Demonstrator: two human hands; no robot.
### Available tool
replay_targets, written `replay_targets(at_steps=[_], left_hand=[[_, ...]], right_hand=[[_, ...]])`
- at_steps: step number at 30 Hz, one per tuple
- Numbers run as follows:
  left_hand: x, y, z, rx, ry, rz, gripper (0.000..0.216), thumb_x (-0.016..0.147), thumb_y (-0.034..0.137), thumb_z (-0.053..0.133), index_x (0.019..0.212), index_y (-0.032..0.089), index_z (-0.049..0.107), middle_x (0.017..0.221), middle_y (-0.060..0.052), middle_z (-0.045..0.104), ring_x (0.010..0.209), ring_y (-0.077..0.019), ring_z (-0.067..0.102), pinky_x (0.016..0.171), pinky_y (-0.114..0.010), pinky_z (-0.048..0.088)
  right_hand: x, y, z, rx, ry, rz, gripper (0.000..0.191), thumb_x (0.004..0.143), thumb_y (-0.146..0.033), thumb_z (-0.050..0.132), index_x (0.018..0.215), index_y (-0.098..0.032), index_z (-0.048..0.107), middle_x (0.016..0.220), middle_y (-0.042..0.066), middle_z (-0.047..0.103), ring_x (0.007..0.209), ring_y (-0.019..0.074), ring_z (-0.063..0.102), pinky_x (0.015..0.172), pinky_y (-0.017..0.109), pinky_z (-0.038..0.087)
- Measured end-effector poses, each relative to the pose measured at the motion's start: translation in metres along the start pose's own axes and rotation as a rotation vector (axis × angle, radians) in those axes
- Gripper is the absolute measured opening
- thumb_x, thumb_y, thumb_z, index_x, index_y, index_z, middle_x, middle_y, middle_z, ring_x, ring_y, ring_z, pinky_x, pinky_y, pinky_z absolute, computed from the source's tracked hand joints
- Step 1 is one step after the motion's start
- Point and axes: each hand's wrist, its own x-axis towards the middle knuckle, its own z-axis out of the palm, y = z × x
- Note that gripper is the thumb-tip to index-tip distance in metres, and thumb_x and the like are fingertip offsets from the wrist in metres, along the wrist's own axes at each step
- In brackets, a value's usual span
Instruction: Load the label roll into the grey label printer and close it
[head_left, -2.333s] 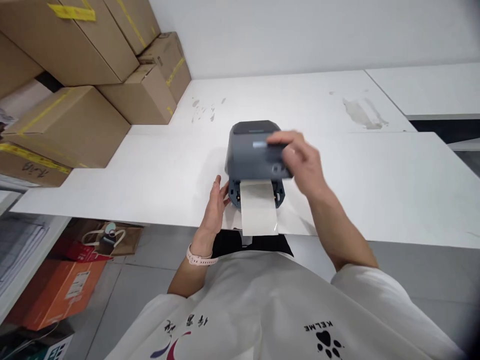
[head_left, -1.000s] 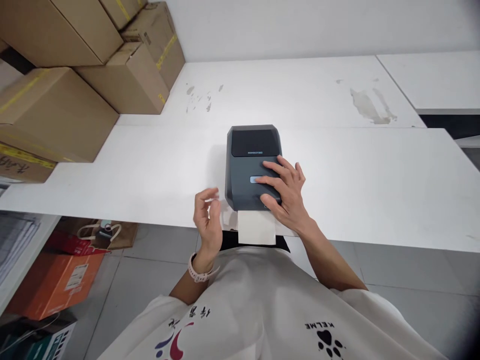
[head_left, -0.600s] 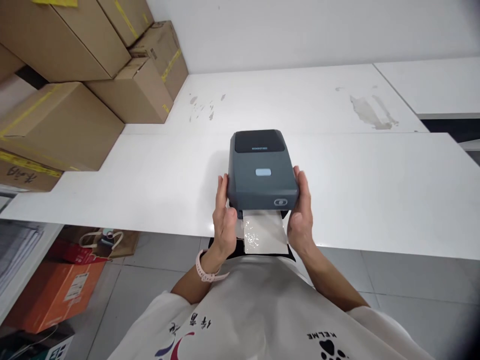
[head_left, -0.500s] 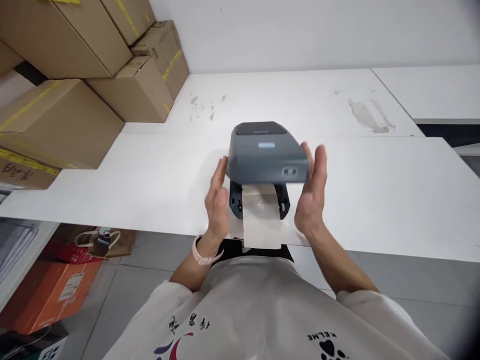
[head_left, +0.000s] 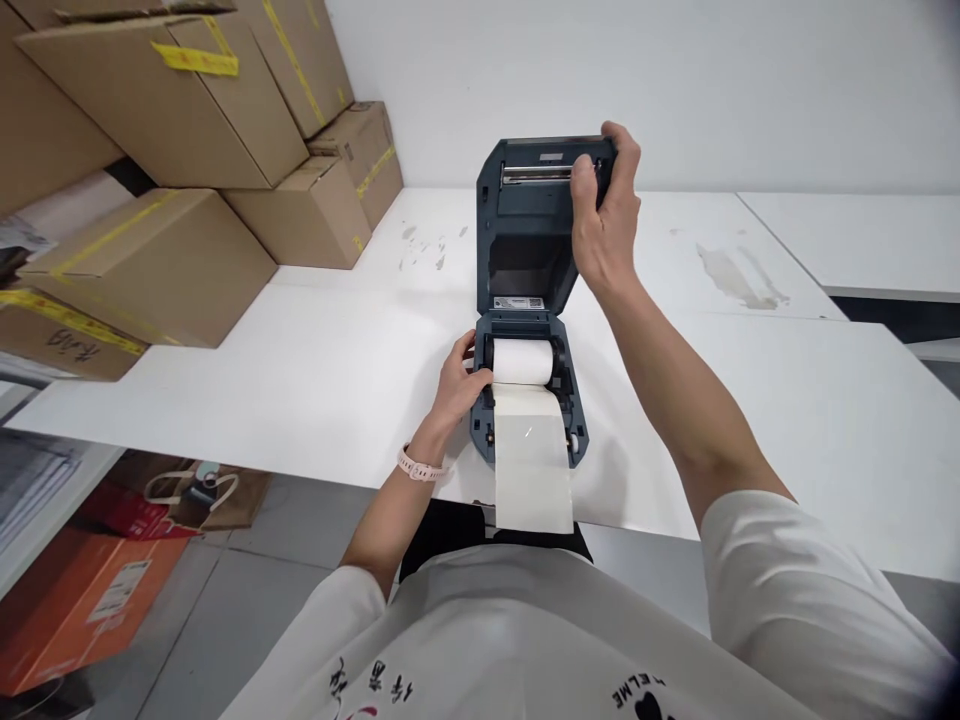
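Observation:
A dark grey label printer (head_left: 579,425) stands on the white table with its lid (head_left: 531,215) swung up and back. My right hand (head_left: 609,205) grips the lid's upper right edge, thumb on the inner face and fingers behind. Inside the base sits a white label roll (head_left: 523,361), and its pale label strip (head_left: 532,470) runs forward past the table's front edge. My left hand (head_left: 459,385) is closed on the left side of the base, with its thumb over the rim beside the roll and the other fingers partly hidden outside.
Cardboard boxes (head_left: 150,270) with yellow tape are stacked on the table's left. The white table (head_left: 352,380) meets a white wall behind and has worn patches. Below at left, an orange box (head_left: 90,600) and a paper bag (head_left: 247,490) stand on the floor.
The lid has swung from partly lowered to upright, exposing the roll. My right hand has risen with it. My left hand has moved from the lid's side to the base. The view has shifted slightly.

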Motion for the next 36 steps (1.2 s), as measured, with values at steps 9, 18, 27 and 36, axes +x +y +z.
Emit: replay_targets(at_steps=[9, 18, 27, 36], left_hand=[[-0.001, 0.004, -0.005, 0.315, 0.032, -0.036, 0.059, 0.078, 0.023, 0.060, 0.136, 0.020, 0.060, 0.079, -0.001, 0.058, 0.076, -0.0225, 0.058, 0.070, -0.035, 0.041], [0.001, 0.001, -0.005, 0.261, 0.030, -0.030, 0.061, 0.075, 0.022, 0.060, 0.136, 0.018, 0.058, 0.079, 0.000, 0.055, 0.072, -0.0193, 0.054, 0.066, -0.033, 0.037], [-0.002, 0.003, -0.006, 0.229, 0.014, -0.047, 0.063, 0.077, 0.024, 0.059, 0.139, 0.018, 0.055, 0.079, 0.001, 0.053, 0.074, -0.0191, 0.054, 0.067, -0.032, 0.037], [-0.003, 0.008, -0.006, 0.229, -0.001, -0.063, 0.065, 0.076, 0.022, 0.056, 0.140, 0.017, 0.055, 0.077, 0.003, 0.050, 0.073, -0.0174, 0.052, 0.067, -0.031, 0.038]], right_hand=[[-0.074, -0.042, -0.002, -0.292, -0.522, -0.077, 0.043, 0.088, -0.054, 0.069, 0.122, -0.028, 0.065, 0.115, 0.010, 0.074, 0.111, 0.0383, 0.067, 0.098, 0.059, 0.050], [-0.074, -0.029, 0.002, -0.059, -0.994, 0.054, 0.083, 0.073, -0.048, 0.082, 0.145, -0.028, 0.048, 0.115, 0.008, 0.075, 0.099, 0.0306, 0.072, 0.083, 0.045, 0.058], [-0.134, 0.023, -0.105, 0.236, -0.287, 0.270, 0.099, 0.069, -0.045, 0.090, 0.156, -0.047, 0.043, 0.142, 0.012, 0.063, 0.132, 0.0370, 0.060, 0.085, 0.044, 0.061], [-0.208, 0.098, -0.080, 0.292, -0.140, 0.705, 0.126, 0.058, -0.051, 0.094, 0.164, -0.026, 0.030, 0.148, 0.015, 0.060, 0.130, 0.0349, 0.065, 0.104, 0.045, 0.059]])
